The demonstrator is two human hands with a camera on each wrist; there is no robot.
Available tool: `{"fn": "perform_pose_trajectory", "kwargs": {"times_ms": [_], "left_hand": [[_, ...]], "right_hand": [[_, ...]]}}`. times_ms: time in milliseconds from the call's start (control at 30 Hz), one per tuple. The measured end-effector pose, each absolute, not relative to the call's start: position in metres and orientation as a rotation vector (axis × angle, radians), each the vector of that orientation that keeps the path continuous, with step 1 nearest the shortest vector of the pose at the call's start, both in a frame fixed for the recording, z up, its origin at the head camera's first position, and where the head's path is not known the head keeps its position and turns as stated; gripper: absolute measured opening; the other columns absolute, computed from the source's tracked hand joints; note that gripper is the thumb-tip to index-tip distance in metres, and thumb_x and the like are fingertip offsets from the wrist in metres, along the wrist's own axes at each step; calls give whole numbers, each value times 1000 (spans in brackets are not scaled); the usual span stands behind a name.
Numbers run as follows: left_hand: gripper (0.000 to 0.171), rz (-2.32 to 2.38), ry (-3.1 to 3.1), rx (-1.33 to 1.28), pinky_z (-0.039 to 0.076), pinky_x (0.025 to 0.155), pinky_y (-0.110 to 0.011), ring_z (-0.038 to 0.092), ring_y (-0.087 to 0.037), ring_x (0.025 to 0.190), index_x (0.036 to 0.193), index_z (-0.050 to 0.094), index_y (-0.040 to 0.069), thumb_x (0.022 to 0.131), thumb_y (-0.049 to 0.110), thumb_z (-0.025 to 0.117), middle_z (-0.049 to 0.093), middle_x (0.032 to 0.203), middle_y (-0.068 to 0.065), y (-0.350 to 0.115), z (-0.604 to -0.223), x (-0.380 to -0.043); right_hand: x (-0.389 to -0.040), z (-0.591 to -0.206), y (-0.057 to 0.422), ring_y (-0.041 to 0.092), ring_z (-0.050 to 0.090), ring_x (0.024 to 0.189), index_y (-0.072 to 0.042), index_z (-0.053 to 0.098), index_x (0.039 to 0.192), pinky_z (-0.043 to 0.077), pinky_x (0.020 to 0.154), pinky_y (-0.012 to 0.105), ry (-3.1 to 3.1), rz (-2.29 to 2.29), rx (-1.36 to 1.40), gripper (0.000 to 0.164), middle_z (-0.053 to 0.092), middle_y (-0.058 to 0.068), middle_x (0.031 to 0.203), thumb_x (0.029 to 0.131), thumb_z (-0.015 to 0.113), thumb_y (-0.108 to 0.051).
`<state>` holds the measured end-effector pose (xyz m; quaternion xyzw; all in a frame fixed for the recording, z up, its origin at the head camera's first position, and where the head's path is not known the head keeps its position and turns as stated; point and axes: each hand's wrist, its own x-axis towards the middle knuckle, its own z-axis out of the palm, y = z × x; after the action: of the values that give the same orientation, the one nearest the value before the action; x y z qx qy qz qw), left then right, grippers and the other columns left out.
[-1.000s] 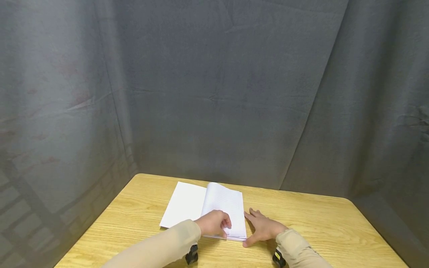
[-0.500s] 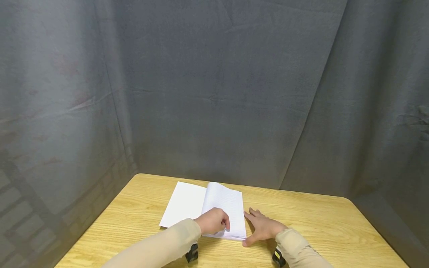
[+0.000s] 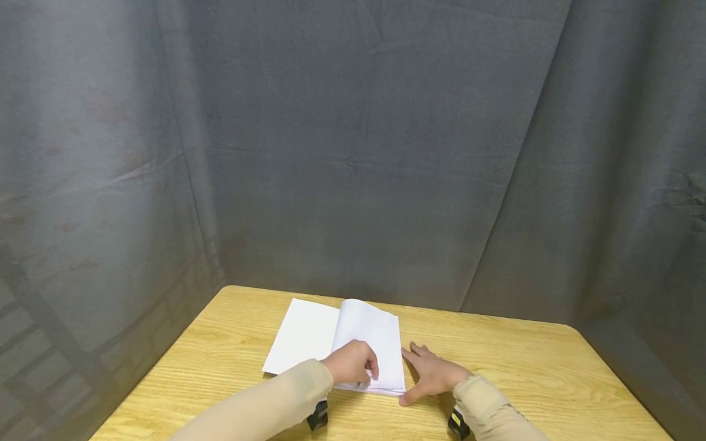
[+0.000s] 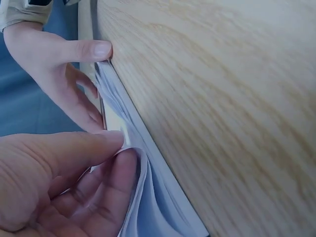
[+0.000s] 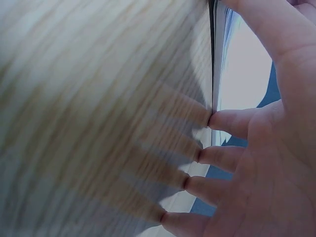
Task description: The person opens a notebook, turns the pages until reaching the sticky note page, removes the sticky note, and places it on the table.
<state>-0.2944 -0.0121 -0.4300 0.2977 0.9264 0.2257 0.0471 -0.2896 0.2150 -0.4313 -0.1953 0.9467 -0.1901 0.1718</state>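
An open notebook (image 3: 302, 335) with white pages lies on the wooden table, its left side flat and its right-hand leaves curving up near the spine. My left hand (image 3: 350, 362) reaches over the near edge of the right-hand pages. In the left wrist view, the thumb and forefinger of that hand (image 4: 74, 173) pinch the edge of some bent pages (image 4: 143, 182), lifted from those below. My right hand (image 3: 436, 372) is spread at the notebook's right edge, thumb at the near corner. Its fingertips rest on the table beside the page stack (image 5: 219, 64) in the right wrist view.
The wooden table (image 3: 524, 367) extends to the right of the notebook and in front of it. A grey cloth curtain (image 3: 353, 153) hangs behind the table and along both sides.
My left hand has shifted slightly at the near page edge, and the page corner that showed below its fingers is now tucked under them. The right hand and notebook stay in place.
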Motion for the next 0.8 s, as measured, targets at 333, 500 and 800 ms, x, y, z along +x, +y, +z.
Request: {"fn": "perform_pose_trajectory", "kwargs": {"times_ms": [333,500,800], "left_hand": [[16,928,2819,870,47,72,-22,52,-2,72,75,72,14,72,0,77,63,73,11,-21,-410,-293],[12,1089,2823,852,47,69,-23,54,-4,72,79,73,11,74,0,75,63,74,9,-32,-397,-294],[11,1242,2868,874,44,57,-21,50,-5,63,81,71,7,74,-2,72,59,69,6,-67,-372,-290]], "right_hand": [[-287,-431,214,54,16,140,-1,29,149,19,106,71,2699,-545,-554,111,19,29,155,67,82,-52],[-287,-431,215,54,16,140,0,30,149,19,106,70,2699,-552,-552,111,20,29,155,67,82,-52],[-286,-428,217,54,12,141,-2,26,151,17,106,72,2660,-584,-558,110,15,29,156,69,81,-52]]}}
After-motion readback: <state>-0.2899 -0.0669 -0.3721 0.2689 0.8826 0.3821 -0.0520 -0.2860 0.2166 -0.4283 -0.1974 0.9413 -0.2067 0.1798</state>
